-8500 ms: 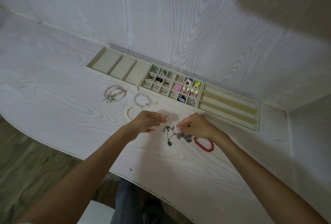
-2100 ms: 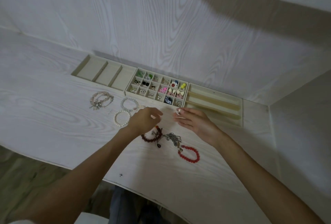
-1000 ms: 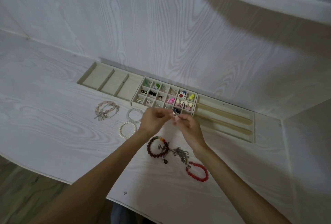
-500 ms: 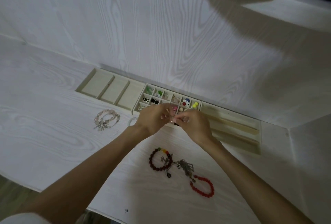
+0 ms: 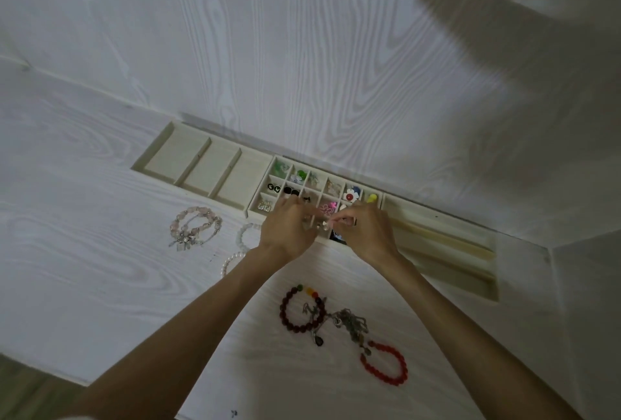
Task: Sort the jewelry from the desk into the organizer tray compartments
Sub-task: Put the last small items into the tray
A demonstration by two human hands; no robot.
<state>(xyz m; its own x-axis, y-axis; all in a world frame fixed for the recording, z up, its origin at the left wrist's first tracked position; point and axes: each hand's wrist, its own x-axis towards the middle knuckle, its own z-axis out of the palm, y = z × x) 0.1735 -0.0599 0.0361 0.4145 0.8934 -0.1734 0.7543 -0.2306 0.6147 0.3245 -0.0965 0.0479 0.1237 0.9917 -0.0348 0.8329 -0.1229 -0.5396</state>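
Desk [image 5: 84,268]: white woodgrain; unsorted pieces lie loose on it, within reach.
Organizer tray [image 5: 201,167]: against the back wall. Left section has three wide bays, bare; middle grid holds small earrings and charms; right section has long slots.
Bracelets: pink bracelet [image 5: 196,229] left; dark red bracelet [image 5: 302,312], chain tangle [image 5: 349,322] and red bracelet [image 5: 384,364] nearer the person. Probably meant for the wide bays.
Left hand [image 5: 289,234]: fingers curled, over the grid's front row.
Right hand [image 5: 366,234]: fingertips pinched, meeting the left.
Small jewelry piece [image 5: 323,224]: pale, pinched between both hands above the grid; type unclear. Two-handed hold likely aims it into one small cell.
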